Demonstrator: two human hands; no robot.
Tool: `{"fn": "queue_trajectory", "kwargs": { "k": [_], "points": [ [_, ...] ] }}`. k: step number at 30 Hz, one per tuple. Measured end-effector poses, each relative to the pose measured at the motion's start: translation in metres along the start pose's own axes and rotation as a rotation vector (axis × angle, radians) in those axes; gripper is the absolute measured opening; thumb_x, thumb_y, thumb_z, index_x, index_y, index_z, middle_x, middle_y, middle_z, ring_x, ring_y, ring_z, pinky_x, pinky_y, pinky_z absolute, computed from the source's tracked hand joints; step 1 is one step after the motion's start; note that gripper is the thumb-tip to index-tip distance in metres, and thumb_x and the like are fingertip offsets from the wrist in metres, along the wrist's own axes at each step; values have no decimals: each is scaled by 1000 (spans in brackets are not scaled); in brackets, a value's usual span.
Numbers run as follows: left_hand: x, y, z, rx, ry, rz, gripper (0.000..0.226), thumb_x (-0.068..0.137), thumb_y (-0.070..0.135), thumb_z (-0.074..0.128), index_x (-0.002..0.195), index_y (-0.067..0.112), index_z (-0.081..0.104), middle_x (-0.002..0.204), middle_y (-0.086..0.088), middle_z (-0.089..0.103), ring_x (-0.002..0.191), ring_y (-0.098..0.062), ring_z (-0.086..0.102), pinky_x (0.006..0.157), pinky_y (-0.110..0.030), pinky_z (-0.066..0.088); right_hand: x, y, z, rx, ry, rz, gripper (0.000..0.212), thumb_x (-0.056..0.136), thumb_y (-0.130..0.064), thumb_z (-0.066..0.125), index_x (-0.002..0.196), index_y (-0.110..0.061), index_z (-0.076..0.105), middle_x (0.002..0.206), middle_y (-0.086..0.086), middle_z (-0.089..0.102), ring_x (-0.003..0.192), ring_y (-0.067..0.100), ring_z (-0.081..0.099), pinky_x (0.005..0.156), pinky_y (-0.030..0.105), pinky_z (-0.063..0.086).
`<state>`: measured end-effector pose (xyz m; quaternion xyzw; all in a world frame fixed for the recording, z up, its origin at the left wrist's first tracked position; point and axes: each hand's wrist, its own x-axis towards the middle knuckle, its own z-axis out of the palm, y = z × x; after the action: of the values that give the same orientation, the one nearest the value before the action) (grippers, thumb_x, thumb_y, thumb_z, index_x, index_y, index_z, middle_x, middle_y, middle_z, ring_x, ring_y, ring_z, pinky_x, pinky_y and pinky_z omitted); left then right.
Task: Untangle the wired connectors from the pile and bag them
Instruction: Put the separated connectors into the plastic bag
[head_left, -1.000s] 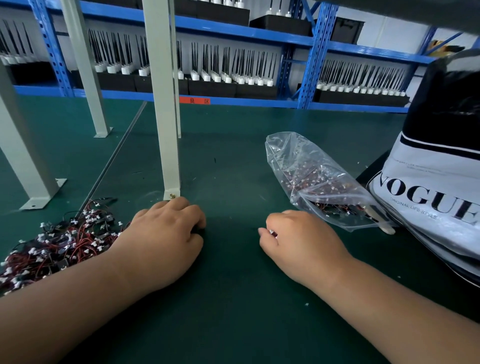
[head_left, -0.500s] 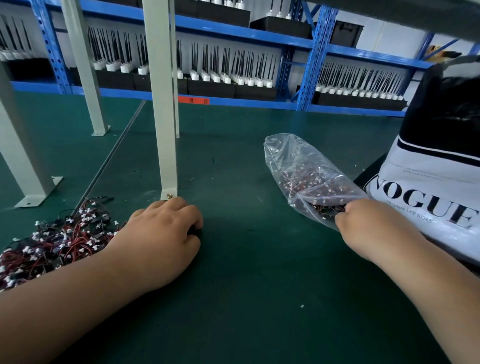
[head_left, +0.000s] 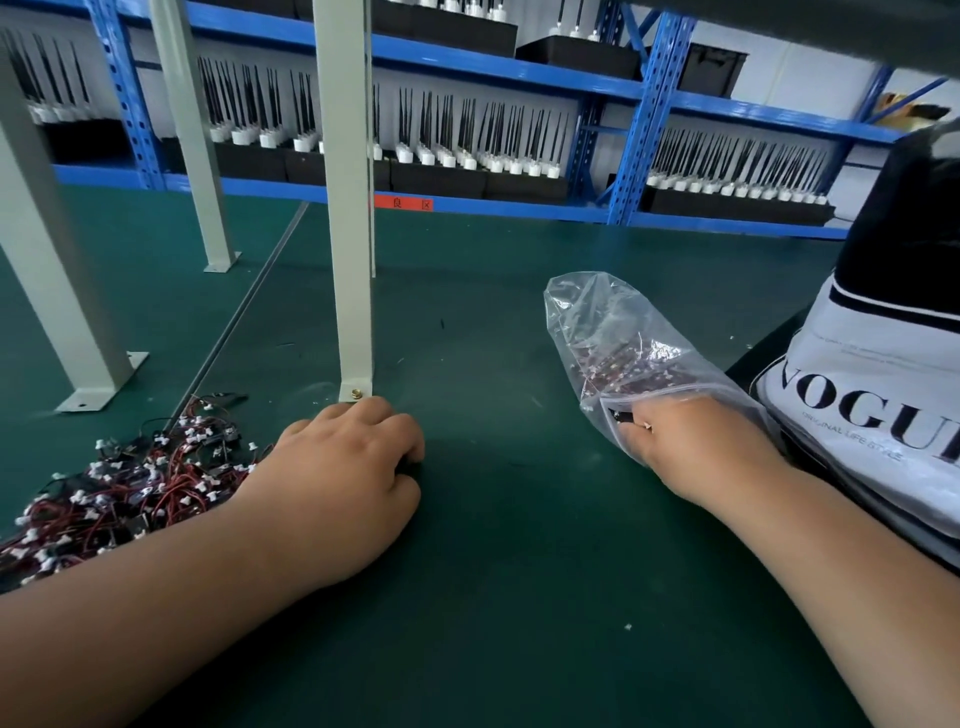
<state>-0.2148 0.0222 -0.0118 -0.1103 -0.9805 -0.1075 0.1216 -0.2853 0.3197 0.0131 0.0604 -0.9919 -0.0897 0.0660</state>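
Observation:
A tangled pile of red-and-black wired connectors (head_left: 119, 493) with white plugs lies on the green mat at the left. My left hand (head_left: 332, 483) rests beside the pile with its fingers curled, and a small dark piece shows between fingertips and thumb. A clear plastic bag (head_left: 613, 338) holding several connectors lies at the centre right. My right hand (head_left: 691, 441) is pushed into the bag's mouth, pinching a wired connector (head_left: 636, 422) whose white plug and black end show at my fingertips.
A grey steel post (head_left: 350, 260) is bolted to the mat just beyond my left hand, with two more posts further left. A black-and-white printed bag (head_left: 883, 405) stands at the right edge. Blue shelving with trays of black antennas lines the back.
My right hand moved from the middle of the mat to the right and into the bag's mouth, carrying a connector. My left hand stayed in place.

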Motion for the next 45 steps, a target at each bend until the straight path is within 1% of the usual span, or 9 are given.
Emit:
{"fn": "queue_trajectory", "kwargs": {
  "k": [5, 11, 16, 21, 24, 30, 34, 40, 45],
  "points": [
    [-1, 0, 0, -9, 11, 2, 21, 87, 39, 43, 108, 41, 48, 113, 20, 44, 113, -9, 42, 97, -32, 37, -1, 7, -2, 4, 14, -51, 44, 96, -57, 43, 64, -28, 45, 71, -10, 50, 69, 6, 44, 51, 22, 23],
    [0, -2, 1, -5, 9, -3, 22, 87, 40, 41, 108, 41, 48, 113, 21, 43, 113, -8, 41, 97, -31, 37, -2, 9, 3, 191, 281, -41, 51, 80, -60, 61, 56, -19, 41, 61, -8, 47, 58, 10, 43, 50, 29, 32],
    [-1, 0, 0, 4, 16, 2, 20, 89, 41, 42, 108, 42, 48, 113, 20, 44, 113, -9, 43, 96, -32, 38, 0, 3, -1, 124, 176, -154, 42, 78, -72, 56, 102, -39, 67, 112, -17, 57, 113, 14, 49, 99, 37, 39],
    [-1, 0, 1, 10, 24, -4, 20, 89, 42, 42, 107, 41, 49, 112, 20, 44, 112, -8, 43, 94, -31, 37, -5, 0, -2, 136, 325, -35, 55, 83, -55, 67, 56, -26, 30, 67, -10, 40, 62, 13, 39, 54, 29, 28],
    [-1, 0, 1, 10, 27, -2, 20, 89, 42, 42, 108, 41, 49, 112, 20, 44, 112, -9, 43, 94, -31, 37, -8, -3, -4, 119, 253, 24, 60, 88, -54, 62, 50, -21, 31, 52, -7, 37, 50, 12, 35, 48, 29, 19],
    [-1, 0, 1, 9, 35, 2, 19, 89, 41, 43, 106, 41, 50, 111, 20, 45, 109, -9, 44, 95, -31, 38, -11, -7, 6, 73, 112, 44, 55, 92, -69, 46, 63, -23, 53, 83, -12, 63, 88, 12, 59, 82, 32, 50],
    [-1, 1, 1, 18, 33, -1, 20, 89, 43, 43, 107, 41, 49, 111, 20, 45, 110, -9, 44, 96, -31, 38, -12, -6, 9, 74, 144, -23, 52, 89, -67, 52, 127, -32, 59, 134, -12, 54, 130, 15, 43, 109, 34, 38],
    [-1, 1, 0, 30, 32, 2, 19, 89, 46, 41, 106, 41, 47, 111, 21, 44, 110, -7, 43, 95, -29, 38, -15, -6, 2, 224, 157, 68, 49, 90, -61, 55, 63, -22, 44, 68, -6, 53, 62, 14, 49, 53, 30, 35],
    [-2, 1, -1, 24, 24, 7, 20, 90, 47, 42, 108, 42, 48, 113, 21, 44, 112, -7, 43, 97, -30, 38, 0, -8, -5, 117, -81, 183, 59, 94, -70, 35, 76, -21, 62, 88, 1, 62, 88, 21, 60, 86, 38, 52]
  ]
}}
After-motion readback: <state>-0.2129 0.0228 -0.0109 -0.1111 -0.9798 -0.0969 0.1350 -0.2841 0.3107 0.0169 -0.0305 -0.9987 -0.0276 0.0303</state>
